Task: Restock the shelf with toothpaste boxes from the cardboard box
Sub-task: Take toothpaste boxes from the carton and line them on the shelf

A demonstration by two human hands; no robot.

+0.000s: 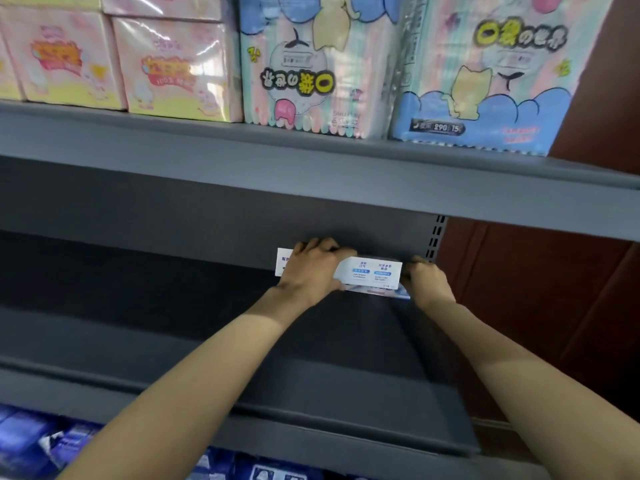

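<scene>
Deep at the centre-right of the frame, on the grey shelf (207, 323), the left hand (311, 268) and right hand (424, 278) clasp opposite ends of a toothpaste box (372, 273): seemingly light, stiff, crushable card, best held by its ends.

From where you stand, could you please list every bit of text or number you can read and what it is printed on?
"290" and "15": blue cat pack, upper shelf.
Large yellow characters on both cat packs: stylised, only "の" is sure.
Pink tissue boxes: blurred.
Toothpaste boxes under both hands: print too small.
</scene>
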